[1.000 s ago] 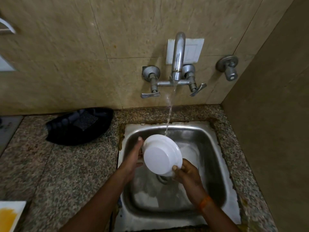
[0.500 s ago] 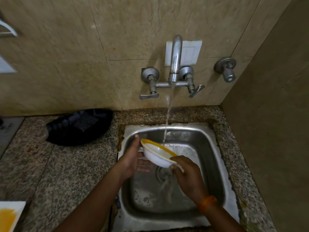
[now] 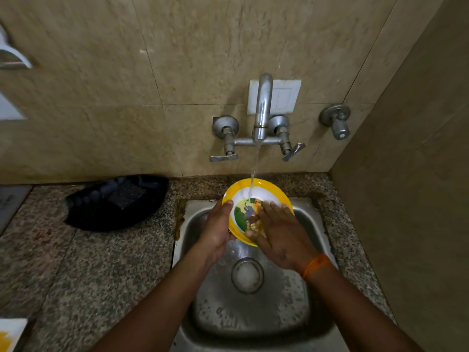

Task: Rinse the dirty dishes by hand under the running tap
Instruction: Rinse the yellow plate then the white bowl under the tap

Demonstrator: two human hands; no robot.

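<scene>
Head view shows the bowl (image 3: 256, 191) tilted toward the person above the sink (image 3: 317, 288), under the tap (image 3: 262, 107) stream, left hand (image 3: 215, 229) gripping its left rim, right hand (image 3: 281, 237) fingers spread flat against its inside.

A speckled granite bench (image 3: 106, 270) lies to the left of the left hand (image 3: 215, 232) and runs round behind both hands. On it, well to the left of that hand and against the wall, sits a black plastic tray (image 3: 114, 207) holding a dark scouring pad (image 3: 128, 195). Far down to the left, at the picture's edge, is the corner of a white dish with a yellow smear (image 3: 9, 332). Above the hands, on beige wall tiles (image 3: 177, 59), is a white switch plate (image 3: 285, 95). Up and to the right of the right hand (image 3: 281, 235), a separate round valve knob (image 3: 336, 120) juts from the wall.
</scene>
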